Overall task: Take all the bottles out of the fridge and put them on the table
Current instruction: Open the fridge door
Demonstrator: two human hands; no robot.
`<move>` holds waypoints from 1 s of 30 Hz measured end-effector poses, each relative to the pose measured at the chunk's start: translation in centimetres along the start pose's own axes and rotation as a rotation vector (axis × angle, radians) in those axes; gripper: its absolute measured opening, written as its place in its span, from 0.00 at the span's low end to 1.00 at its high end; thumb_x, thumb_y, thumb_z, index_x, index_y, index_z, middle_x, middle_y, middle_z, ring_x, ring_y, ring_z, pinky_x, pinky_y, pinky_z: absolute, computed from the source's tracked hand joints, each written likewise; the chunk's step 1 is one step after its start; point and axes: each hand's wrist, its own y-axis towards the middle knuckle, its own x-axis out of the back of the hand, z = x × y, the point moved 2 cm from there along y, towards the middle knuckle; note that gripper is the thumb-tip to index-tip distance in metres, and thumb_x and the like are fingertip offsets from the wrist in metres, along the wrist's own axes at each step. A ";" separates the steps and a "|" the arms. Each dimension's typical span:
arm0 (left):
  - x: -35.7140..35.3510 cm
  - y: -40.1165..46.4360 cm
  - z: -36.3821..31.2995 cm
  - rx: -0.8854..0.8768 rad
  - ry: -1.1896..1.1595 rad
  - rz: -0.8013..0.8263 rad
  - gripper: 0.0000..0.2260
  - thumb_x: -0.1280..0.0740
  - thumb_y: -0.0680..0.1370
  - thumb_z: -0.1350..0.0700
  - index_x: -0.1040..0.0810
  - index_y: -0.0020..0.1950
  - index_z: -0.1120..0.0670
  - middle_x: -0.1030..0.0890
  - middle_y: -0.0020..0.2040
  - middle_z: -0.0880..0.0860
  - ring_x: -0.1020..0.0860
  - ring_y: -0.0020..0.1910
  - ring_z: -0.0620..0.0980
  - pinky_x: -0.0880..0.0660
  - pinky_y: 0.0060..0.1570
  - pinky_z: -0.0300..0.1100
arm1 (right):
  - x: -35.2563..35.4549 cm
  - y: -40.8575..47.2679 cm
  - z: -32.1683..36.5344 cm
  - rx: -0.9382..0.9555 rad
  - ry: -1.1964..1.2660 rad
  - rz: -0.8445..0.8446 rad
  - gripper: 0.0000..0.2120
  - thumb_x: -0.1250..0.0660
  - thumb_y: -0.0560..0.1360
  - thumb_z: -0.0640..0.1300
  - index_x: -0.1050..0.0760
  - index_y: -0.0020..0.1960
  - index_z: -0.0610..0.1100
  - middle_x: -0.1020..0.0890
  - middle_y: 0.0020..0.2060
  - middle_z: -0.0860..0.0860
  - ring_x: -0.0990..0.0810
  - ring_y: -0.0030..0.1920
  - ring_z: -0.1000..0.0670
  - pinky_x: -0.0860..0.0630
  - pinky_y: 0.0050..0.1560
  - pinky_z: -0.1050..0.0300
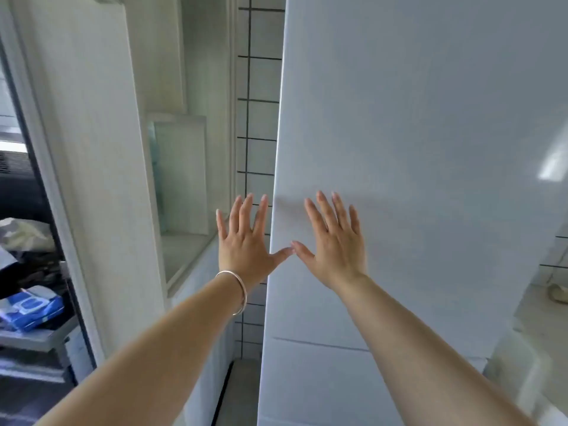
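Observation:
A tall pale grey fridge (415, 124) fills the right half of the view, its upper door closed; a seam marks a lower door near the bottom. My right hand (333, 241) is held up before the door with fingers spread, empty. My left hand (246, 241), a silver bangle on its wrist, is raised beside the fridge's left edge, fingers spread and empty. The two thumb tips almost touch. No bottle and no table show.
A white wall panel (92, 149) stands at left, a glass-fronted ledge (181, 173) behind it. Tiled wall (258, 118) runs beside the fridge. A shelf with a blue packet (30, 309) sits far left. A counter (544, 318) lies at right.

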 end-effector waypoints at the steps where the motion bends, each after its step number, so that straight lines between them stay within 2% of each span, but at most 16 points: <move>1: -0.3 1.2 0.5 0.026 -0.085 -0.004 0.46 0.49 0.66 0.28 0.56 0.77 0.50 0.46 0.77 0.55 0.50 0.77 0.55 0.59 0.73 0.58 | -0.4 1.3 0.8 0.061 0.010 -0.051 0.33 0.47 0.73 0.61 0.38 0.72 0.45 0.34 0.72 0.46 0.38 0.73 0.42 0.44 0.72 0.44; 3: -1.1 3.4 1.2 0.043 -0.214 -0.065 0.43 0.47 0.67 0.34 0.49 0.77 0.54 0.39 0.74 0.58 0.40 0.73 0.58 0.49 0.73 0.57 | -1.1 4.1 2.4 0.164 0.005 -0.168 0.27 0.44 0.72 0.57 0.29 0.66 0.44 0.26 0.66 0.45 0.34 0.69 0.42 0.36 0.68 0.44; 6: -2.5 5.2 1.6 0.065 -0.501 -0.019 0.33 0.37 0.70 0.45 0.40 0.73 0.55 0.33 0.67 0.55 0.35 0.66 0.55 0.36 0.65 0.46 | -1.5 8.0 4.0 0.317 -0.056 -0.293 0.20 0.41 0.71 0.51 0.22 0.56 0.42 0.22 0.61 0.45 0.36 0.65 0.43 0.39 0.66 0.45; 8: -3.6 5.7 1.5 0.057 -0.651 0.054 0.24 0.33 0.71 0.50 0.32 0.65 0.55 0.30 0.60 0.52 0.32 0.60 0.53 0.31 0.56 0.42 | -1.9 9.6 4.4 0.406 -0.163 -0.314 0.17 0.42 0.71 0.49 0.20 0.49 0.42 0.19 0.56 0.44 0.34 0.64 0.43 0.42 0.68 0.44; 10: -4.2 5.9 1.0 0.074 -0.823 0.120 0.17 0.31 0.71 0.50 0.29 0.56 0.55 0.28 0.53 0.51 0.28 0.51 0.51 0.29 0.48 0.41 | -2.1 10.7 4.6 0.466 -0.293 -0.287 0.16 0.42 0.70 0.49 0.19 0.42 0.42 0.17 0.49 0.45 0.26 0.62 0.43 0.44 0.69 0.44; 12: -4.3 6.3 0.2 0.138 -1.013 0.127 0.12 0.30 0.71 0.53 0.29 0.50 0.52 0.25 0.49 0.51 0.27 0.47 0.50 0.30 0.42 0.33 | -2.0 11.7 4.8 0.504 -0.391 -0.281 0.16 0.42 0.69 0.48 0.18 0.38 0.42 0.17 0.41 0.47 0.21 0.54 0.43 0.45 0.70 0.44; 14: -4.4 6.5 -0.2 0.181 -1.126 0.094 0.13 0.29 0.70 0.56 0.30 0.48 0.48 0.25 0.47 0.50 0.26 0.48 0.50 0.32 0.40 0.30 | -2.1 12.5 5.1 0.536 -0.494 -0.230 0.13 0.38 0.68 0.48 0.17 0.35 0.44 0.19 0.34 0.49 0.20 0.45 0.46 0.45 0.70 0.46; 16: -4.5 6.4 -0.6 0.196 -1.204 0.075 0.15 0.28 0.69 0.56 0.31 0.47 0.45 0.24 0.49 0.51 0.25 0.51 0.50 0.32 0.43 0.32 | -2.5 13.2 5.5 0.584 -0.588 -0.113 0.10 0.34 0.66 0.51 0.17 0.32 0.49 0.20 0.31 0.51 0.21 0.42 0.47 0.43 0.68 0.48; 18: -4.7 6.3 -0.7 0.225 -1.253 0.079 0.14 0.29 0.67 0.52 0.32 0.46 0.42 0.23 0.49 0.52 0.24 0.51 0.52 0.30 0.45 0.38 | -2.6 13.4 6.1 0.576 -0.659 0.043 0.11 0.35 0.66 0.53 0.17 0.32 0.52 0.20 0.30 0.53 0.23 0.41 0.48 0.39 0.61 0.52; 20: -4.6 6.1 -0.8 0.232 -1.250 0.071 0.12 0.31 0.65 0.50 0.32 0.44 0.42 0.22 0.48 0.53 0.24 0.51 0.54 0.29 0.45 0.41 | -2.8 13.4 6.1 0.539 -0.677 0.100 0.12 0.36 0.67 0.54 0.17 0.32 0.52 0.21 0.29 0.54 0.25 0.40 0.50 0.38 0.54 0.54; 23: -4.2 5.8 -0.8 0.239 -1.229 0.052 0.11 0.33 0.64 0.50 0.33 0.42 0.43 0.22 0.48 0.54 0.24 0.51 0.54 0.28 0.46 0.44 | -2.3 13.3 6.6 0.510 -0.612 0.105 0.08 0.31 0.63 0.51 0.19 0.28 0.51 0.23 0.28 0.53 0.26 0.38 0.49 0.36 0.50 0.56; 26: -3.9 5.3 -0.8 0.236 -1.218 0.046 0.11 0.32 0.65 0.51 0.31 0.43 0.46 0.24 0.47 0.54 0.25 0.50 0.54 0.27 0.46 0.45 | -2.3 13.0 6.7 0.538 -0.680 0.102 0.13 0.38 0.66 0.51 0.19 0.28 0.51 0.24 0.27 0.54 0.27 0.38 0.49 0.37 0.52 0.55; 30: -3.3 4.0 -1.2 0.171 -1.165 -0.027 0.17 0.31 0.66 0.51 0.28 0.50 0.55 0.26 0.46 0.52 0.26 0.47 0.51 0.28 0.45 0.44 | 0.1 11.9 6.9 0.559 -0.581 -0.058 0.16 0.46 0.63 0.45 0.22 0.24 0.48 0.27 0.24 0.52 0.28 0.34 0.48 0.36 0.49 0.55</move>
